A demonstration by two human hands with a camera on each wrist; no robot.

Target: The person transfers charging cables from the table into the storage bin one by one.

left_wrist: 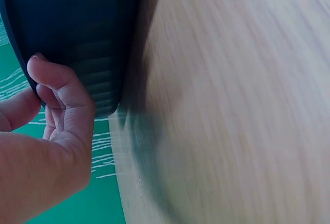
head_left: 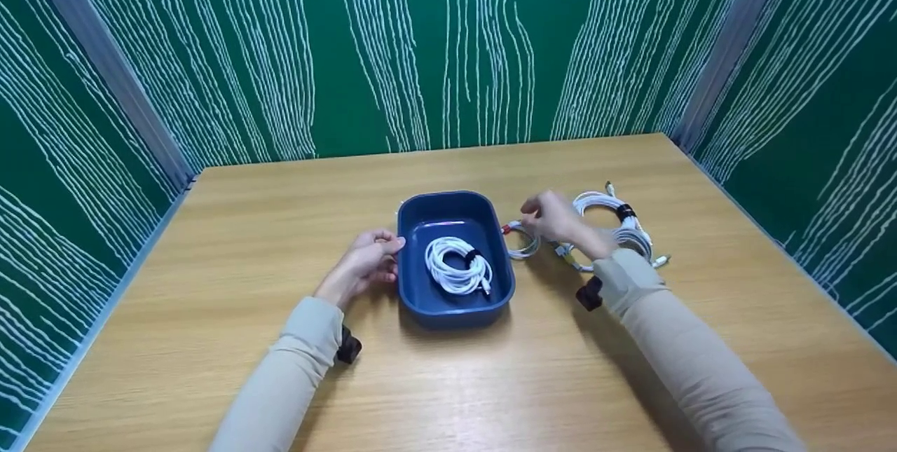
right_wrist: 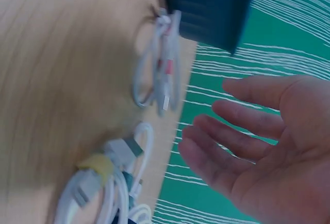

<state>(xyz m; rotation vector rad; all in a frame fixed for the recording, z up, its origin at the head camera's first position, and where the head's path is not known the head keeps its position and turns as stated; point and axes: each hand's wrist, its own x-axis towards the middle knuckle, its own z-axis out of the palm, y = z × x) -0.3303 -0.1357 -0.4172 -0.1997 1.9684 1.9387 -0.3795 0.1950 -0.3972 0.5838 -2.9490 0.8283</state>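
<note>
L grip [head_left: 364,261] on blu bin [head_left: 455,319], R grip [head_left: 553,217] nr red-mkd cable [right_wrist: 167,82]

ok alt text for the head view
A person's left hand holds a dark blue rounded-rectangular bin containing one coiled white cable. Their right hand hovers near more coiled white cables on a pale wooden table.

I see room to pass on the bench [head_left: 280,228] beyond the blue bin [head_left: 455,319] and inside its far end. A white coil [head_left: 457,284] blocks the bin's nearer half; my left grip [head_left: 366,259], its left side. Right of the bin, a red-marked cable [head_left: 522,254], then more coiled cables [head_left: 633,237] obstruct.
</note>
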